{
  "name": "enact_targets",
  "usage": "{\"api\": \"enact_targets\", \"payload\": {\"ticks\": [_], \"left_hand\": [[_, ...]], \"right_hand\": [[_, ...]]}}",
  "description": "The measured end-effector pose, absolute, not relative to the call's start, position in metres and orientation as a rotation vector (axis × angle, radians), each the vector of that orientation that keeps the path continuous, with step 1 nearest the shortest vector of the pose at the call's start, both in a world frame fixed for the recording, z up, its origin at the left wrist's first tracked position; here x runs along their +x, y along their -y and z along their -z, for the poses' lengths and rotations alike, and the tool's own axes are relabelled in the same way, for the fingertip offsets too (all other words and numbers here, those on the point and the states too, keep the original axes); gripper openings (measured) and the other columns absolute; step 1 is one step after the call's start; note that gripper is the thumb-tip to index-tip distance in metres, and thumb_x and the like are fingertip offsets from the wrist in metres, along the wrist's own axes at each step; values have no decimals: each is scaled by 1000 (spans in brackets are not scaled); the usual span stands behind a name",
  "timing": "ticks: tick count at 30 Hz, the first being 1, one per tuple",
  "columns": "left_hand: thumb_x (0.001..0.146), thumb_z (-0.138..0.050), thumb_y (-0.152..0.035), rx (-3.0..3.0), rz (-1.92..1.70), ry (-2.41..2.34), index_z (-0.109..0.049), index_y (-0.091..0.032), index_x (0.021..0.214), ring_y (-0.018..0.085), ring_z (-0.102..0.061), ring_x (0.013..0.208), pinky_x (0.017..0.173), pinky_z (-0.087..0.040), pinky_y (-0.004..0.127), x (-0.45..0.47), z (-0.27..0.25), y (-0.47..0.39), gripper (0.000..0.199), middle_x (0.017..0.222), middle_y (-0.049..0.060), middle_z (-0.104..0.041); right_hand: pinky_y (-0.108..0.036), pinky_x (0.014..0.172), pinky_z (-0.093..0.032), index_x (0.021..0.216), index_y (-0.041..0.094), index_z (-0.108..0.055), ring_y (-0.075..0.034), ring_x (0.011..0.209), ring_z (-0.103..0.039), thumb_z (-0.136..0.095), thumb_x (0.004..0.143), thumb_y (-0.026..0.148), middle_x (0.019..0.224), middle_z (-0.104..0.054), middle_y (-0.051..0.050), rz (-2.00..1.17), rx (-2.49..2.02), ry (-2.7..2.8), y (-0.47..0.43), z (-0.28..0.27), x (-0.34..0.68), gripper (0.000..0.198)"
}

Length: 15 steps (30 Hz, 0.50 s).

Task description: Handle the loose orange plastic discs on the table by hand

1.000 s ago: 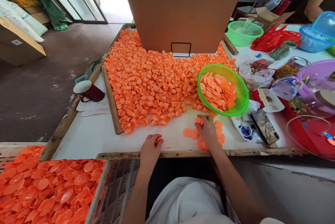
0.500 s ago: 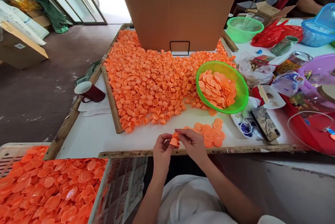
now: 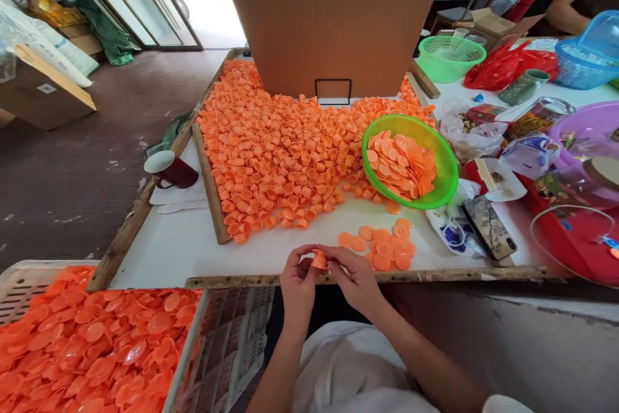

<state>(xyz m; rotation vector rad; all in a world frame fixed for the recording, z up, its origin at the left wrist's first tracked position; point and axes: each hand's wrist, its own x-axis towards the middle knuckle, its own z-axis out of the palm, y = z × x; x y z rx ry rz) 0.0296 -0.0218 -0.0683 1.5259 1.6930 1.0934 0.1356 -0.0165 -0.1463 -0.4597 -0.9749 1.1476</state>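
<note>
A small orange plastic cup (image 3: 319, 260) is pinched between the fingertips of my left hand (image 3: 298, 281) and my right hand (image 3: 356, 281), just above the table's front edge. Both hands are closed around it; fingers hide part of it, and I cannot tell whether a disc is fitted to it. Flat orange discs (image 3: 383, 249) lie loose on the white tabletop, beyond my right hand. Farther back spreads a large heap of similar orange cups (image 3: 275, 149). More discs fill a tilted green bowl (image 3: 447, 191) to the right of the heap.
A crate (image 3: 186, 348) of orange discs stands at lower left. Wooden strips (image 3: 210, 194) edge the table; a mug (image 3: 176, 171) sits left. Behind the heap rises a cardboard box (image 3: 338, 20). A phone (image 3: 489, 227), bags and basins crowd the right side, with another person's arm (image 3: 565, 10) beyond.
Above the cup, an orange piece at my right fingertips showed separately before; now it and the cup look closer together. My hands stay near the same spot, and the view has shifted slightly.
</note>
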Motion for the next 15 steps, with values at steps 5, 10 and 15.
{"api": "enact_targets", "payload": {"ticks": [5,10,15], "left_hand": [[73,-71,-26,1488,-1119,-1667,-58,-19,97,15,-66,76,67,-52,24,26,76,20,28,89,3,-69],[60,-78,-43,1551,-1116,-1752,-60,-20,92,22,-67,75,65,-56,31,13,88,9,43,82,5,-68],[48,-81,-53,1480,-967,-1828,-60,-23,90,27,-68,78,58,-57,32,-16,94,-12,57,85,5,-71]], "right_hand": [[-31,86,-50,118,27,-63,-17,96,-62,-66,83,25,108,-68,-4,-1182,-477,1003,13,150,135,35],[-32,84,-50,110,27,-67,-21,97,-60,-74,74,34,102,-68,-4,-1249,-651,992,9,160,123,37],[-29,81,-48,109,29,-69,-21,94,-62,-72,75,35,103,-68,-2,-1323,-757,931,-2,151,121,35]]}}
